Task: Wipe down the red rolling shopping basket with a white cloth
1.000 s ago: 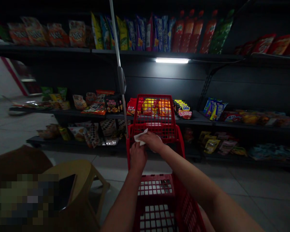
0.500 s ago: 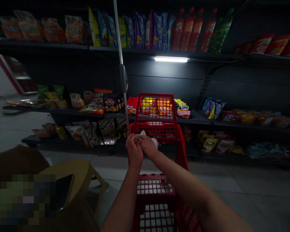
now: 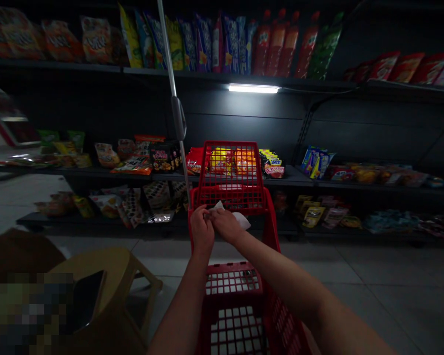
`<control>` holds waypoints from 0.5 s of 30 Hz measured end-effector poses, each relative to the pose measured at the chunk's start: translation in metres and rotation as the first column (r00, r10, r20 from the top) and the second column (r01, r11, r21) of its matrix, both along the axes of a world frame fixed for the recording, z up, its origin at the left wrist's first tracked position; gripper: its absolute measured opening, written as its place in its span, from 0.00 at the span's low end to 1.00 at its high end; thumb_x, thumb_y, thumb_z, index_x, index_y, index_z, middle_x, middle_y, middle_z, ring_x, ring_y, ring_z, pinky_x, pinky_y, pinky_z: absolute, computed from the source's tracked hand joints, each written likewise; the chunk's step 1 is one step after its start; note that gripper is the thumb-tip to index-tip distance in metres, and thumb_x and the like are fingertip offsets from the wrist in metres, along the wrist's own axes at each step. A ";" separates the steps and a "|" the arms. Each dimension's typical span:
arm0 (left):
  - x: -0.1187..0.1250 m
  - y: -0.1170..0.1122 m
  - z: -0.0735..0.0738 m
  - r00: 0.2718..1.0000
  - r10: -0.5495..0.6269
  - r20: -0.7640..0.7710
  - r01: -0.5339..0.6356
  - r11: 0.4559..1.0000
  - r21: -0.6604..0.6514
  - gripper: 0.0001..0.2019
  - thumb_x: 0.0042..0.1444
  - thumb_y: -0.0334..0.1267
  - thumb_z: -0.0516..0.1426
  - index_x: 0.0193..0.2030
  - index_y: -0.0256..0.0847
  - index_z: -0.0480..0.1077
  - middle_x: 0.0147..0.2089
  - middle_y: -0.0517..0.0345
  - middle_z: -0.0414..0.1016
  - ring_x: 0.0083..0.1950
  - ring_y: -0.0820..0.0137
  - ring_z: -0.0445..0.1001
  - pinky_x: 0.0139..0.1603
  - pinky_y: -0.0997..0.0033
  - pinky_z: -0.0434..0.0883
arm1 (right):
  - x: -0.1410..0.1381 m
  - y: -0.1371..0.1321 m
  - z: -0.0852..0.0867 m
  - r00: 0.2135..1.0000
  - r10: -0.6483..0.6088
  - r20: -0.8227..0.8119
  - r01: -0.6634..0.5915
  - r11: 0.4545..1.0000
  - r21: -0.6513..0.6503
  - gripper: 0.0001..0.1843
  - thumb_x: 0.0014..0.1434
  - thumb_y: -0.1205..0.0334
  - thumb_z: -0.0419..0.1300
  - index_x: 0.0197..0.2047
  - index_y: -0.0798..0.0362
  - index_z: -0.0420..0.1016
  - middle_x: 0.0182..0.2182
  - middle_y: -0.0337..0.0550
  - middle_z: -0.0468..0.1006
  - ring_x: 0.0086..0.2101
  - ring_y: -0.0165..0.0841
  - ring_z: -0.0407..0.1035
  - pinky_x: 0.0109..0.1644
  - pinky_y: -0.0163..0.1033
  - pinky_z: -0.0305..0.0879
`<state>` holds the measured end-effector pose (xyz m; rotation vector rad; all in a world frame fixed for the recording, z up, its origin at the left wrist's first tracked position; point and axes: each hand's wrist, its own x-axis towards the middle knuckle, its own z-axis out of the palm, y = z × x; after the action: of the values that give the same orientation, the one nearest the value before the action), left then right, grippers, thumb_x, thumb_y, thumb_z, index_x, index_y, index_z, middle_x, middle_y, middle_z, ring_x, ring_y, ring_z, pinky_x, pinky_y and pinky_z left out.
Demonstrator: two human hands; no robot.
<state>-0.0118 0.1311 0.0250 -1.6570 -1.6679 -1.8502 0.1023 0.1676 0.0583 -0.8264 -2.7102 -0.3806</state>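
Observation:
A white wipe or cloth point(image 3: 243, 221) shows beneath and beside my right hand point(image 3: 225, 226), and one corner of it sticks up above the knuckles. The fingers of that hand are closed over it. Touching them on the left is my left hand point(image 3: 202, 229), its fingers curled, and what lies inside them is hidden. Both hands meet over the left side of a red plastic shopping cart point(image 3: 274, 231) with grid panels. A thin metal pole point(image 3: 169, 64) with a grey grip piece rises just left of the cart's far panel.
Dark store shelves point(image 3: 151, 70) ahead bear snack bags, bottles point(image 3: 280, 42) and packets point(image 3: 246, 161). A lit tube lamp point(image 3: 253, 88) hangs under the upper shelf. At lower left stands a yellowish stool point(image 3: 114, 261) with a dark phone-like slab point(image 3: 87, 301), beside a blurred-out patch. Pale tiles cover the floor.
The view has turned slightly right, so everything sits further left. More of the white wipe shows to the right of my right hand. Both hands stay together over the cart.

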 end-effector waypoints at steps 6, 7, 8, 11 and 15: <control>-0.001 -0.003 0.000 1.000 0.001 0.018 -0.001 1.000 0.018 0.14 0.51 0.22 0.47 0.41 0.43 0.61 0.54 0.48 0.72 0.57 0.63 0.69 0.62 0.55 0.65 | 0.044 -0.010 -0.015 0.997 -0.029 -0.072 0.032 0.999 0.039 0.14 0.69 0.65 0.52 0.55 0.50 0.72 0.59 0.45 0.69 0.53 0.38 0.63 0.54 0.45 0.66; -0.001 -0.003 0.000 1.000 -0.004 0.019 0.004 1.000 0.023 0.14 0.51 0.22 0.47 0.41 0.43 0.61 0.53 0.48 0.72 0.57 0.63 0.69 0.62 0.55 0.65 | 0.044 -0.011 -0.016 0.996 -0.046 -0.080 0.050 0.998 0.039 0.15 0.69 0.65 0.51 0.56 0.50 0.70 0.60 0.45 0.68 0.54 0.38 0.63 0.54 0.45 0.67; 0.000 -0.002 0.000 1.000 -0.006 0.021 0.006 1.000 0.025 0.14 0.51 0.23 0.47 0.41 0.43 0.61 0.53 0.48 0.72 0.57 0.63 0.70 0.62 0.54 0.65 | 0.040 -0.011 -0.016 0.995 -0.064 -0.083 0.067 0.997 0.036 0.16 0.69 0.65 0.51 0.57 0.50 0.70 0.61 0.45 0.66 0.54 0.38 0.63 0.53 0.45 0.68; 0.000 0.001 -0.002 1.000 -0.004 0.026 0.004 1.000 0.013 0.13 0.51 0.23 0.48 0.40 0.44 0.62 0.53 0.48 0.72 0.57 0.63 0.70 0.62 0.54 0.65 | 0.018 -0.010 -0.011 0.988 -0.135 -0.072 0.135 0.991 -0.004 0.14 0.69 0.65 0.50 0.55 0.52 0.71 0.59 0.48 0.68 0.53 0.38 0.65 0.47 0.41 0.71; -0.002 0.002 -0.006 1.000 -0.006 0.007 0.006 0.999 -0.048 0.13 0.50 0.23 0.48 0.39 0.45 0.62 0.53 0.49 0.73 0.57 0.62 0.70 0.61 0.55 0.66 | 0.006 -0.012 -0.009 0.982 -0.180 -0.049 0.178 0.983 -0.037 0.15 0.70 0.66 0.47 0.54 0.53 0.71 0.56 0.50 0.70 0.50 0.38 0.67 0.43 0.41 0.73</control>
<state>-0.0142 0.1331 0.0188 -1.6780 -1.7246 -1.8348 0.1079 0.1554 0.0490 -1.0784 -2.6084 -0.3481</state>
